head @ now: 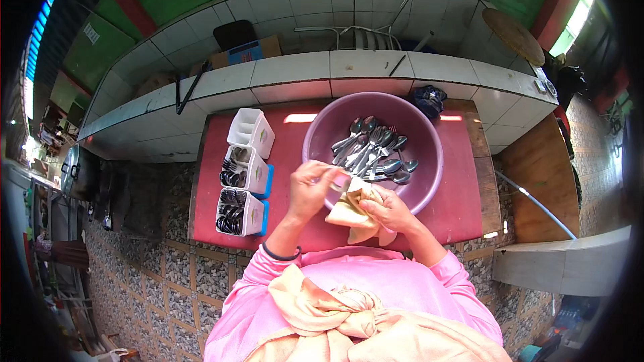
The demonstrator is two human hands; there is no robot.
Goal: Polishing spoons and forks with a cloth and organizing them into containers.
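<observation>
My left hand (308,188) grips a piece of metal cutlery (338,187), blurred, so I cannot tell whether it is a spoon or a fork. Its other end meets a pale yellow cloth (352,211), bunched in my right hand (391,209). Both hands are over the near rim of a purple plastic basin (427,171). Inside the basin lies a loose heap of metal spoons and forks (370,146). To the left stand three white cutlery holders in a row: the far holder (257,133) shows bare compartments, while the middle holder (256,173) and near holder (253,216) contain spoons and forks.
The basin and holders rest on a red-covered table (287,161) with a wooden edge (488,191). A dark plastic bag (428,100) sits by the basin's far right rim. Behind runs a white tiled ledge (292,73), and a pale blue pipe (541,206) slants at right.
</observation>
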